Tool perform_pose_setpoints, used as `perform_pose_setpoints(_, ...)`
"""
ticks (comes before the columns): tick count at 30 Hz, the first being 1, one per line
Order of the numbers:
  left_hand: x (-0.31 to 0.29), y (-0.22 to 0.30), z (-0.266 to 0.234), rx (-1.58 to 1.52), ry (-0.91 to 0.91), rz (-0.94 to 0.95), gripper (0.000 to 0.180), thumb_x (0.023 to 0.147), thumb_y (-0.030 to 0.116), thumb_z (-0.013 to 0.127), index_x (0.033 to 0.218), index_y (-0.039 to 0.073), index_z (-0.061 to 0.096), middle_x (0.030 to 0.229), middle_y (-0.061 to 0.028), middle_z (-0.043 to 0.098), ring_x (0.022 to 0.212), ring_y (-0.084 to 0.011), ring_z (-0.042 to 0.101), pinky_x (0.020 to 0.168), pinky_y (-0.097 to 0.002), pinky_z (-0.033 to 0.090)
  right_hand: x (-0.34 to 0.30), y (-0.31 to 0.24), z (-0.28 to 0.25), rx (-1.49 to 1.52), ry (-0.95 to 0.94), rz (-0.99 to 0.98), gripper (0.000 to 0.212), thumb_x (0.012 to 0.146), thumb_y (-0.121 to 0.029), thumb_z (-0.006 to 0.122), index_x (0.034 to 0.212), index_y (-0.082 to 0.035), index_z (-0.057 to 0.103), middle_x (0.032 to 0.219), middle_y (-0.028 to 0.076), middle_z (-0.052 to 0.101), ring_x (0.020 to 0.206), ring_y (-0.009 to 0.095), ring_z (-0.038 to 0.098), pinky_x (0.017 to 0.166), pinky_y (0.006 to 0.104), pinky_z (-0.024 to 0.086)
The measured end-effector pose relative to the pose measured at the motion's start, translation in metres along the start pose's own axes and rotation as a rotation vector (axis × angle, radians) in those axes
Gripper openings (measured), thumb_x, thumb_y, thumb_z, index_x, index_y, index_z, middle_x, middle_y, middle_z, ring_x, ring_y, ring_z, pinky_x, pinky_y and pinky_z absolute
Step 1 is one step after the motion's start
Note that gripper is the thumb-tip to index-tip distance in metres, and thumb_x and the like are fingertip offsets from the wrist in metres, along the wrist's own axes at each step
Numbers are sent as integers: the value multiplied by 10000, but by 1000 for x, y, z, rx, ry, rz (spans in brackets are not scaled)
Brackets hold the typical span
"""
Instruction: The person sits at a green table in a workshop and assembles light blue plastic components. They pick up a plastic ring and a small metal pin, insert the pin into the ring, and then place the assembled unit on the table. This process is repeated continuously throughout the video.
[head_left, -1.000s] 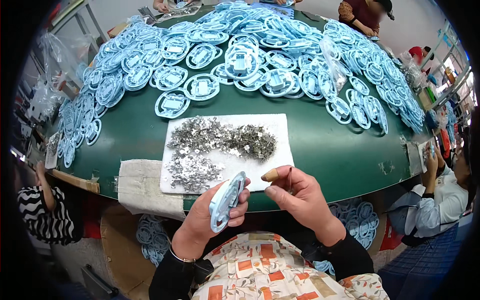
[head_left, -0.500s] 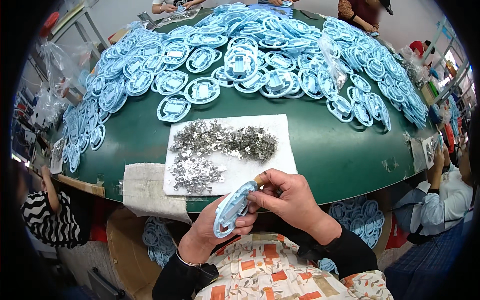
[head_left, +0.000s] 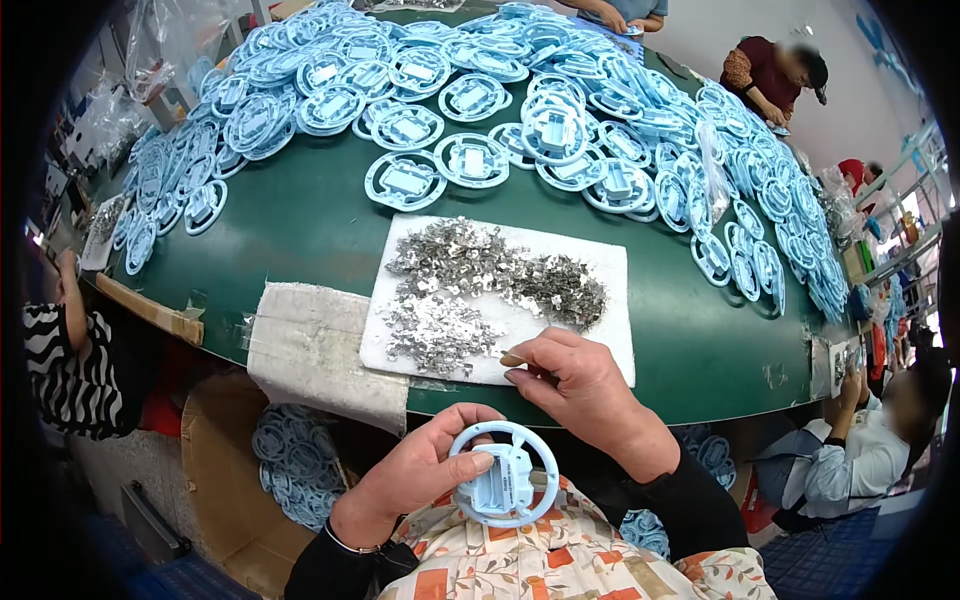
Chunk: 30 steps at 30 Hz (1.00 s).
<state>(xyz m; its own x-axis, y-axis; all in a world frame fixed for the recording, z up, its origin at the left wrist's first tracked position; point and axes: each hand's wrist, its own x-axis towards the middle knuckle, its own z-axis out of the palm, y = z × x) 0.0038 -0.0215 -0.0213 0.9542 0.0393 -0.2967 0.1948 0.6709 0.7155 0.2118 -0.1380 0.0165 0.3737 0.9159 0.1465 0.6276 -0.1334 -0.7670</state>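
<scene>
My left hand (head_left: 425,468) grips a light blue plastic ring part (head_left: 546,490), shaped like a toy steering wheel. Its thumb lies on the central housing, which has a rectangular recess facing up. My right hand (head_left: 575,385) hovers by the front edge of a white foam board (head_left: 612,345), thumb and forefinger nearly together in a pinch. The forefinger's tip has a brown covering. Whatever may be between these fingertips is too small to make out. Small silvery metal clips (head_left: 440,335) lie heaped on the board, just beyond that hand.
Many more blue ring parts (head_left: 405,178) are piled across the green table (head_left: 300,240). A whitish cloth (head_left: 310,335) hangs over the near edge. Below stands a cardboard box (head_left: 215,450) with blue parts. Other people sit around, including one at right (head_left: 850,450).
My right hand has come away from the ring part toward the metal clips. The part has turned from edge-on to face up and sits lower. The whole view has shifted.
</scene>
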Motion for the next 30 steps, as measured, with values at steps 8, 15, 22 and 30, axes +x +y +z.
perform_pose_setpoints(8, -14, 0, -13, -49, 38, 28, 475, 1027, 164, 641, 1418, -11, 437, 1199, -56, 618, 1072, -72, 607, 893, -236, 535, 17, -7, 34, -299, -56, -156, 127, 866, -148, 742, 951, -74, 683, 844, 96, 650, 735, 327, 683, 615, 414, 556)
perform_pose_setpoints(15, -14, 2, -10, -21, 92, 11, 385, 1078, 223, 557, 1387, -1, 501, 1161, -41, 652, 1019, -56, 621, 869, -222, 531, 16, -10, 38, -332, -17, -150, 105, 872, -140, 722, 916, -72, 656, 819, 95, 634, 717, 319, 678, 601, 423, 551)
perform_pose_setpoints(22, -3, 9, 2, 84, 224, 7, 391, 1111, 311, 445, 1189, -11, 654, 966, -16, 687, 842, -51, 626, 761, -215, 529, 16, -5, 22, 0, -27, -25, 86, 841, -91, 743, 896, -51, 692, 788, 99, 655, 654, 267, 658, 598, 357, 538)
perform_pose_setpoints(30, 28, 11, 15, -44, 108, -95, 321, 1078, 312, 575, 1197, 20, 638, 965, 18, 681, 808, -20, 624, 706, -180, 530, -8, -10, -24, 204, -174, -119, 93, 839, -51, 775, 902, -33, 709, 802, 69, 695, 654, 173, 662, 572, 281, 524)
